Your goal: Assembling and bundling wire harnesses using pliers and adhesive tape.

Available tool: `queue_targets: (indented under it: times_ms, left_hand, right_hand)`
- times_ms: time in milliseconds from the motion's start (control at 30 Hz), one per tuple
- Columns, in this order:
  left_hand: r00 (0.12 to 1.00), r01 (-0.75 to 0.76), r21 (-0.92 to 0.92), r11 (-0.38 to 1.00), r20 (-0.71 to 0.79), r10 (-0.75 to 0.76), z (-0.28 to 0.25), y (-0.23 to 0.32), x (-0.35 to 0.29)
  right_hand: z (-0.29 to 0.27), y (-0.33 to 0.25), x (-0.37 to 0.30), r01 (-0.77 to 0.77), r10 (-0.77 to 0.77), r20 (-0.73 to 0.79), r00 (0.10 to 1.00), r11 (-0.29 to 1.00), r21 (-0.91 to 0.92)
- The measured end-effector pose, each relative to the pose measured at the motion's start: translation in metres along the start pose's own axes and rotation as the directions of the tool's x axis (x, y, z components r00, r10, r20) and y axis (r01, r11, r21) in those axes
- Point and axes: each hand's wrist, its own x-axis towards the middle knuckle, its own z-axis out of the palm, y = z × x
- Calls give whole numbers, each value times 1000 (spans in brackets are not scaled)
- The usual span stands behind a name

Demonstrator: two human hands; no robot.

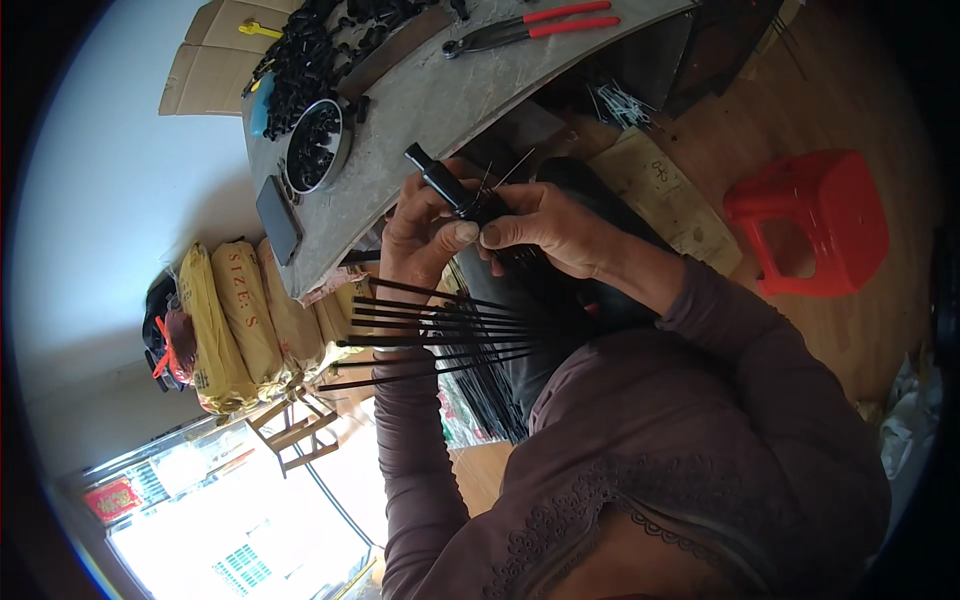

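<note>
Between my two hands, above my lap, is a black tubular runner (436, 178), which looks like part of an umbrella frame. Its narrow end points up and left. My left hand (412, 240) wraps the runner from the left, thumb pressed against its lower part. From the other side my right hand (558, 228) pinches the same part, thumb tip close to the left thumb. Thin wire ends (515, 166) stick up beside the right fingers. Long thin black ribs (440, 325) fan out leftward over my left forearm; where they join is hidden.
On the grey table (425, 105) lie red-handled pliers (530, 28), a pile of small black parts (300, 65), a round bowl (346, 145) and a dark flat phone-like object (278, 220). A red stool (810, 225) stands right, packed sacks (240, 315) left, a wooden stool (297, 432) below them.
</note>
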Motion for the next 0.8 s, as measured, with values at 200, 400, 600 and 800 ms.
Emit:
queue_targets:
  times_ms: [200,400,600,800]
  left_hand:
    - [942,-241,-263,934,-294,161,42,23,-29]
    - [847,-156,-6,988,-516,130,91,34,-36]
    - [756,-27,28,999,-654,38,68,16,4]
    - [777,13,-82,997,-627,-62,59,14,-2]
  right_hand:
    - [-11,3,1,63,-67,-99,993,997,-43]
    - [5,-1,-1,96,-139,-261,955,981,-170]
    - [15,20,13,382,-533,-224,816,787,-484]
    - [10,11,8,382,-679,14,734,396,-835]
